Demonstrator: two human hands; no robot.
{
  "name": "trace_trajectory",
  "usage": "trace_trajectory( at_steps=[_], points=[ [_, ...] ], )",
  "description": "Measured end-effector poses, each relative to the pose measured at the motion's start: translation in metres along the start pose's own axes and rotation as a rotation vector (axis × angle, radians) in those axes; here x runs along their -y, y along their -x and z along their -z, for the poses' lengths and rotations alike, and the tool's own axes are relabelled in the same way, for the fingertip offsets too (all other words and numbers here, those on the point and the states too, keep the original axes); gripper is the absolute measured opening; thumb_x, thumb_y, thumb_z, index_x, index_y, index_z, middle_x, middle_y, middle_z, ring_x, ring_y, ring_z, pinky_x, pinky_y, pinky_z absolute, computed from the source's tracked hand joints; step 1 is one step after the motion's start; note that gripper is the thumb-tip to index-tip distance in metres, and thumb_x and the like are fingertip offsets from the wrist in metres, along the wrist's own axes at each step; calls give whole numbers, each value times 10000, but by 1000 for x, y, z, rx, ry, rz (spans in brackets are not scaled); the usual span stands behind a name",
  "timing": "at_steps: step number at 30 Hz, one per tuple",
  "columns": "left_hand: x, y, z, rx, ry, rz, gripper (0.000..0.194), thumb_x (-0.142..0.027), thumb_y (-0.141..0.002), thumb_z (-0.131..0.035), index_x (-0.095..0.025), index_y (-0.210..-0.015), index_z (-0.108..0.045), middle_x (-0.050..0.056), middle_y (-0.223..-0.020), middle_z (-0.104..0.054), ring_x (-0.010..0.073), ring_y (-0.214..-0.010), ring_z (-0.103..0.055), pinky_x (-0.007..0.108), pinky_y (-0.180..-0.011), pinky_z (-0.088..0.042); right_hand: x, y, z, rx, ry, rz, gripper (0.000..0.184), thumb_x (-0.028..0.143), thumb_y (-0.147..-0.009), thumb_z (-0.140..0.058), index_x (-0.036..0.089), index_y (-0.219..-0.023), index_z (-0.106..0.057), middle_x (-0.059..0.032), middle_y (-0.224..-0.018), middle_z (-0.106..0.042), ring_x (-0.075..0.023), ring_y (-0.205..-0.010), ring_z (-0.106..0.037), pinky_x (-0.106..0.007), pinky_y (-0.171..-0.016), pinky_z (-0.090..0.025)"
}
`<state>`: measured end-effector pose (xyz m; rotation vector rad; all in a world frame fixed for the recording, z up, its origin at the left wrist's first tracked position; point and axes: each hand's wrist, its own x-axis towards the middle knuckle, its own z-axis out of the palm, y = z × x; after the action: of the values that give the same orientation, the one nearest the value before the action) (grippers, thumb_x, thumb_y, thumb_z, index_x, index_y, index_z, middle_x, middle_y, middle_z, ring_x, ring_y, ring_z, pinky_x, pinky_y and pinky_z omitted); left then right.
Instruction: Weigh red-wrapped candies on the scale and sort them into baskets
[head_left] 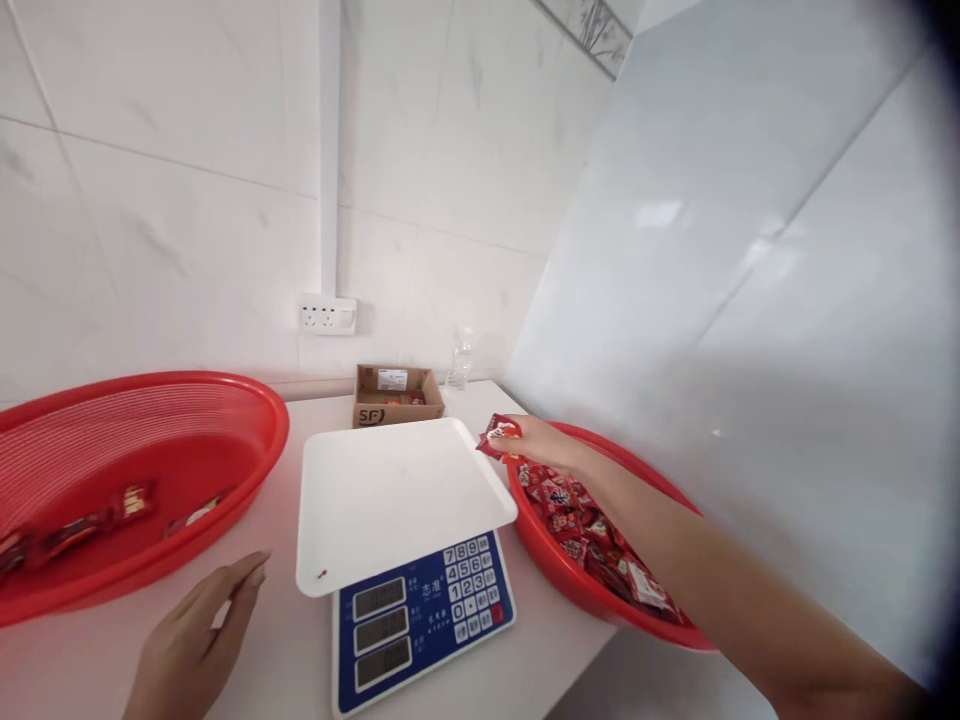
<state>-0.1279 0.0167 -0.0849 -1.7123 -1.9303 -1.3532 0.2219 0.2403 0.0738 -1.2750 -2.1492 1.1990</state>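
Observation:
My right hand is closed on a small red snack packet. It holds the packet over the near-left rim of the right red basket, beside the scale's tray. Many red snack packets fill that basket. On the table stands a digital scale with a blue keypad panel and a bare white weighing tray. My left hand hovers left of the scale, thumb and fingertips brought together, with nothing seen in them.
At the left, another red basket holds several packets. Behind the scale sit an open cardboard box with a few packets and a clear plastic bottle. Tiled walls close off the back and right; a socket is on the wall.

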Motion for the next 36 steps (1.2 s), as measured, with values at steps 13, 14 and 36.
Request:
trace_trajectory(
  at_steps=[13, 14, 36],
  points=[
    [-14, -8, 10, 41, 122, 60, 268, -409, -871, -485, -209, -937, -650, 14, -755, -708, 125, -645, -678, 135, -462, -498, 39, -43, -79, 97, 177, 111, 267, 370, -788, -627, 236, -1018, -642, -54, -1105, -630, -161, -881, -604, -263, -682, -502],
    [-14, -8, 10, 39, 119, 59, 268, -410, -871, -486, -210, -935, -652, 13, -758, -709, 124, -644, -678, 134, -465, -498, 40, -41, -78, 108, 174, 112, 261, 368, -795, -617, 235, -1018, -644, -52, -1098, -637, -154, -862, -610, -259, -673, -506],
    [-13, -8, 10, 51, 103, 98, 288, -456, -859, -485, -226, -912, -651, 7, -762, -718, 128, -648, -691, 139, -462, -508, 46, -24, -95, 162, 337, 188, 431, 343, -815, -613, 196, -1220, -592, -114, -1299, -573, -255, -1145, -556, -409, -962, -449]
  ],
)
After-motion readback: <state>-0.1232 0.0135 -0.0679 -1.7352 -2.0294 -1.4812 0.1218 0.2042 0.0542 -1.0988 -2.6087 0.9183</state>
